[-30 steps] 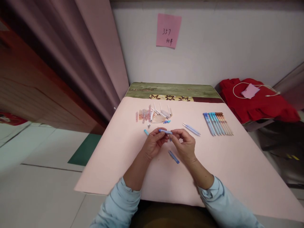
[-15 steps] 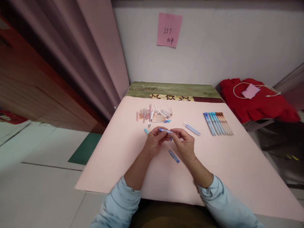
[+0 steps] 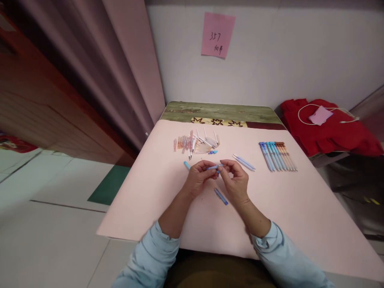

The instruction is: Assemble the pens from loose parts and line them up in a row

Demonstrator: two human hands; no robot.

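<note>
My left hand point(image 3: 198, 176) and my right hand point(image 3: 235, 178) meet over the middle of the table, both closed on a small blue pen part point(image 3: 213, 167). The fingers hide much of it. Just below them lies a blue pen barrel with a clip point(image 3: 221, 196). A turquoise pen part point(image 3: 187, 165) pokes out beyond my left hand. Right of my right hand rest two pale blue pen barrels with white refills point(image 3: 244, 163). Small blue pen pieces point(image 3: 213, 152) lie past my fingers, beside a heap of white refills point(image 3: 205, 142).
Clear and pinkish grips or tubes point(image 3: 183, 143) lie in a cluster at the back left. A row of blue, turquoise and brown-topped pens point(image 3: 277, 156) is lined up at the right. A red cloth point(image 3: 327, 136) with a white cable sits beyond the table's right edge.
The blue pen part has turned and slid lower between my fingers, with less of it showing. My right fingertips have shifted on its end. The view has moved slightly.
</note>
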